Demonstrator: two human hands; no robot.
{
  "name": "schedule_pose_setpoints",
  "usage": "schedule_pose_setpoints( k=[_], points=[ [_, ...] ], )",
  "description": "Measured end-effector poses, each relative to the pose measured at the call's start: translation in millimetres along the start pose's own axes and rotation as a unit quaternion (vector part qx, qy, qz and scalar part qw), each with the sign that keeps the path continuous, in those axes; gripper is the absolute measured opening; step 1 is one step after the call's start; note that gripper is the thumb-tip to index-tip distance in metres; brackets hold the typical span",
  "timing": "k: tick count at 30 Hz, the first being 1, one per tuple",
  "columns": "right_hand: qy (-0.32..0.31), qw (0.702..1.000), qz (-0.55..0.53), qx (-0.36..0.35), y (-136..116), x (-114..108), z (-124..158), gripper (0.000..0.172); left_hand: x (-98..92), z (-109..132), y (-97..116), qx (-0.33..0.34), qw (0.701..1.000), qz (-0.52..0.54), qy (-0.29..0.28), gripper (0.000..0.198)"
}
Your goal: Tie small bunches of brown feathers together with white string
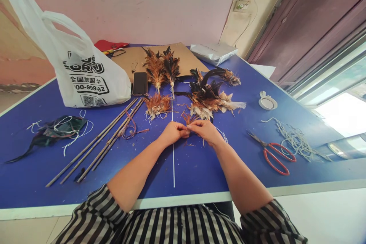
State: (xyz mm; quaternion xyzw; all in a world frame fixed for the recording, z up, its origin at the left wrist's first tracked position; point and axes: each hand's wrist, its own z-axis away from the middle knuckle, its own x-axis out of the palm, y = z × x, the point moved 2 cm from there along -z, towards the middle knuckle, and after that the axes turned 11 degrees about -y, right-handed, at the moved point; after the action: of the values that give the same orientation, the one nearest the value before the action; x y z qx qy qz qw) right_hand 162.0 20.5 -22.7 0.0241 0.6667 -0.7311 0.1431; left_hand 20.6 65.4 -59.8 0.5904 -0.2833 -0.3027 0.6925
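Observation:
Both hands meet over the blue table, fingertips pinched around a small brown feather (187, 117). My left hand (174, 131) holds its lower end between thumb and fingers. My right hand (204, 129) pinches the same feather from the other side. Just beyond my right hand lies a heap of brown, black and pale feathers (207, 97). A small pile of orange-brown feathers (157, 105) sits beyond my left hand. Two bundled feather plumes (156, 66) lie behind it, partly on cardboard (188, 59). A thin white stick (174, 164) runs under my left wrist.
Red-handled scissors (276, 154) and tangled grey cord (300, 141) lie right, below a white tape roll (268, 102). To the left are thin sticks (94, 146), dark feathers with string (61, 127), a phone (140, 83) and a white plastic bag (88, 72).

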Motion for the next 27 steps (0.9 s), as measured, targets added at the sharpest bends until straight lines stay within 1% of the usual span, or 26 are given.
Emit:
schedule_pose_setpoints(
  k=[2, 4, 6, 10, 13, 18, 21, 27],
  points=[
    [0.017, 1.0, 0.015, 0.001, 1.2, -6.8, 1.3, 0.024, 0.1, -0.6, -0.5, -0.009, 1.0, 0.011, 0.004, 0.02],
    [0.032, 0.998, 0.043, -0.02, 2.0, -14.0, 3.6, 0.022, 0.1, -0.7, 0.3, -0.014, 1.0, 0.015, 0.008, 0.019],
    [0.021, 0.996, 0.076, -0.041, 2.6, -17.7, 5.6, 0.018, 0.2, -0.5, 1.9, -0.014, 1.0, 0.015, 0.007, 0.018],
    [-0.007, 0.989, 0.139, -0.058, 3.9, -14.4, 6.6, 0.015, 0.3, 0.4, 4.6, -0.011, 1.0, 0.015, 0.0, 0.016],
    [-0.016, 0.985, 0.157, -0.075, 6.4, -8.9, 5.1, 0.015, 0.1, 0.5, 4.9, -0.007, 1.0, 0.005, -0.005, 0.016],
    [0.0, 0.978, 0.187, -0.093, 11.2, -5.1, 2.6, 0.013, 0.2, 0.4, 4.8, -0.002, 1.0, 0.006, -0.012, 0.015],
    [0.011, 0.971, 0.219, -0.096, 12.7, -4.9, 2.0, 0.011, 1.5, 1.0, 6.8, -0.007, 1.0, 0.014, -0.006, 0.015],
    [0.015, 0.964, 0.253, -0.077, 9.5, -8.9, 5.0, 0.011, 3.3, 2.1, 11.5, -0.028, 0.999, 0.029, 0.012, 0.016]
  ],
)
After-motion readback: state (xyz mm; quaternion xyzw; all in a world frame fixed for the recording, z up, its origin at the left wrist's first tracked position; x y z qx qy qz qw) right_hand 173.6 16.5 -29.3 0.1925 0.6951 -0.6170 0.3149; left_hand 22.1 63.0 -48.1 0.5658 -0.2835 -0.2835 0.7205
